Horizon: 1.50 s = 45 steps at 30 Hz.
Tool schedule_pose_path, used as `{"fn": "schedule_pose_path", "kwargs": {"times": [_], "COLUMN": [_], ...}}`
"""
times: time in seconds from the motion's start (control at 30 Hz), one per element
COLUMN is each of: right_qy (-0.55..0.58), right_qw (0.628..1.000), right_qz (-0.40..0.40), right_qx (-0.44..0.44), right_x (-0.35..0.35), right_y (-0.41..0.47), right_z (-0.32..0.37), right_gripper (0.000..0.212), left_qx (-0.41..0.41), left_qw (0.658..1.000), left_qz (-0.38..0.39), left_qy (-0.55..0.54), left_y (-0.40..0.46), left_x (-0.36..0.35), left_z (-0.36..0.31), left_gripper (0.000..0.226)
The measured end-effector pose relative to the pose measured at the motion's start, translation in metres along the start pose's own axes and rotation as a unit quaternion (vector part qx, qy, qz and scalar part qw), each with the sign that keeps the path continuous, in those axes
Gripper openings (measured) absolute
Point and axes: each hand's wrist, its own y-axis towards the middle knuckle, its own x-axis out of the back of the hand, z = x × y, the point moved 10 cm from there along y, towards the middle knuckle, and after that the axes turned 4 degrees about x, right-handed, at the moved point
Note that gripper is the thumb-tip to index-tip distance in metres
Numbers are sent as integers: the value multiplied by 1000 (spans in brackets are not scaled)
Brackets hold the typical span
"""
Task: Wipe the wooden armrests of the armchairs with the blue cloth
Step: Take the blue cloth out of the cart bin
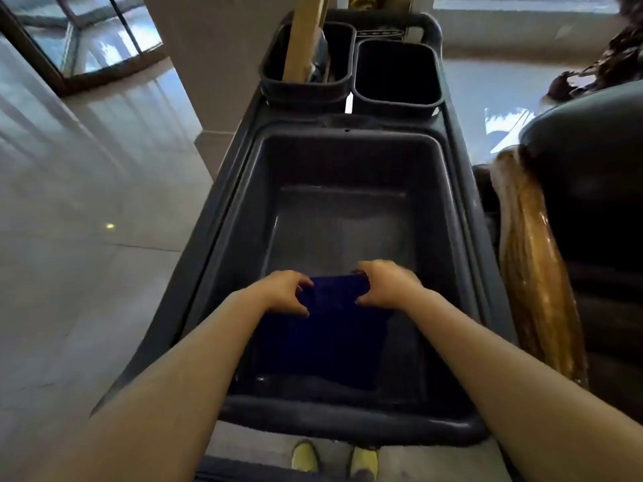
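From your head camera you look down into a dark grey cleaning cart [222, 238] standing on a pale, glossy tiled floor [87, 210]. Its large tub [341, 168] fills the centre of your view, and two smaller black bins sit at 12 o'clock: the left bin [309, 81] holds pale wooden handles [302, 36], and the right bin [396, 74] looks dark inside. A light pillar [208, 64] rises at 11 o'clock, with a glass-and-metal frame [87, 36] beyond it at 10 o'clock. At 3 o'clock, just beside the cart, a dark armchair [591, 189] shows its glossy wooden armrest [532, 273]. The blue cloth [330, 335] hangs down inside the near half of the tub, at about 6 o'clock from the tub's centre. Your left hand [285, 292] grips the cloth's upper left corner with curled fingers and thumb, and your right hand [386, 285] grips the upper right corner the same way, so the top edge is stretched between them. The cloth's lower edge reaches close to the tub's near wall; you cannot tell whether it touches the bottom. The far half of the tub beyond your hands is open. The armrest is close on your right, while the floor on your left is wide. Your yellow shoes [334, 460] show at 6 o'clock below the cart's near rim.
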Motion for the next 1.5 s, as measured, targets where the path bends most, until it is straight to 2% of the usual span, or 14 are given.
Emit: {"fn": "schedule_pose_path", "kwargs": {"times": [0.1,0.23,0.33,0.43,0.53,0.67,0.77,0.9,1.17,1.27,1.4,1.5], "right_qy": [-56,-94,-78,-41,52,200,215,220,220,218,157,158], "right_qw": [998,995,993,992,991,971,968,963,929,910,903,877], "right_qz": [12,-36,-91,-117,-109,-93,-108,-151,-296,-354,-399,-452], "right_qx": [0,1,-1,-5,-51,-87,-74,-48,-9,3,26,35], "right_x": [-27,-49,-50,-47,-44,-40,-20,24,147,202,267,308], "right_y": [-1,-2,-6,-8,-6,-8,-13,-30,-106,-154,-222,-275], "right_z": [3,1,-2,-8,-23,-34,-32,-24,-14,-20,-41,-75], "right_gripper": [64,58,47,31,24,17,16,16,12,12,12,12], "left_qx": [18,16,20,19,48,66,61,33,-88,-144,-201,-235], "left_qw": [999,993,982,973,974,971,964,952,937,928,914,905], "left_qz": [-10,-100,-169,-225,-222,-179,-163,-187,-208,-221,-237,-250], "left_qy": [31,59,77,52,1,-141,-201,-242,-267,-262,-261,-250], "left_y": [4,7,2,-4,-5,-7,-16,-37,-89,-117,-158,-190], "left_x": [-18,-26,-30,-26,-23,-14,5,37,109,140,164,175], "left_z": [10,15,16,17,28,40,37,20,-65,-119,-202,-270], "left_gripper": [70,61,53,34,20,17,14,12,13,14,10,15]}}
